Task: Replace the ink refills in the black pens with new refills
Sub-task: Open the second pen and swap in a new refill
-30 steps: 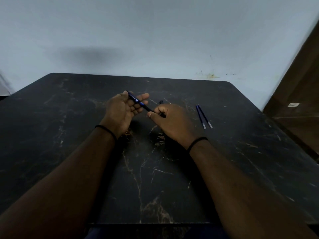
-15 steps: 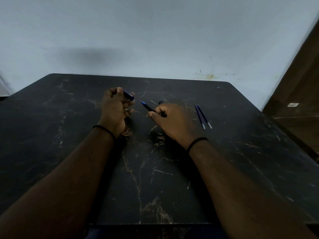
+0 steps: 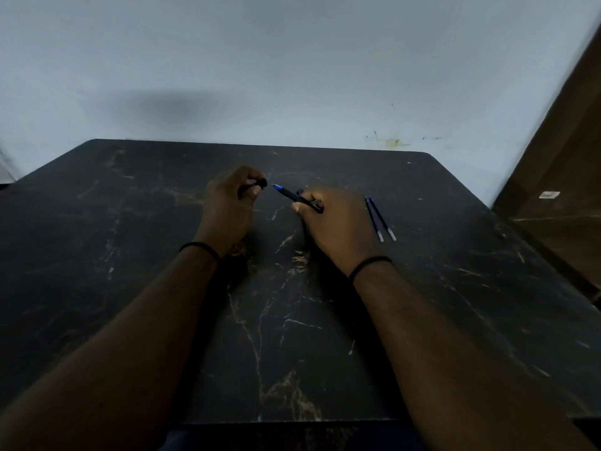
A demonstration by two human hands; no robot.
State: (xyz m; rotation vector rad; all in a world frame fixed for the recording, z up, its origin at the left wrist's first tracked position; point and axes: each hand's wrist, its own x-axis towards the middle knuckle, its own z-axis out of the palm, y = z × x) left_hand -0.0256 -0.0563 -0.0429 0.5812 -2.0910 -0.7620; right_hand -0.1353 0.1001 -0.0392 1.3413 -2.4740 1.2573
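On the dark marble-patterned table (image 3: 130, 255), the left hand (image 3: 227, 209) sits curled into a loose fist at about eleven o'clock from the table's centre, its fingers pinched on a small black pen piece (image 3: 257, 185) that pokes out toward three o'clock. Just right of it and apart from that piece, the right hand (image 3: 338, 222) grips the black pen (image 3: 297, 198) low on its barrel, the blue tip aimed toward ten o'clock at the left hand. Farther out at three o'clock from the right hand, two blue refills (image 3: 379, 219) lie side by side on the table, touching neither hand.
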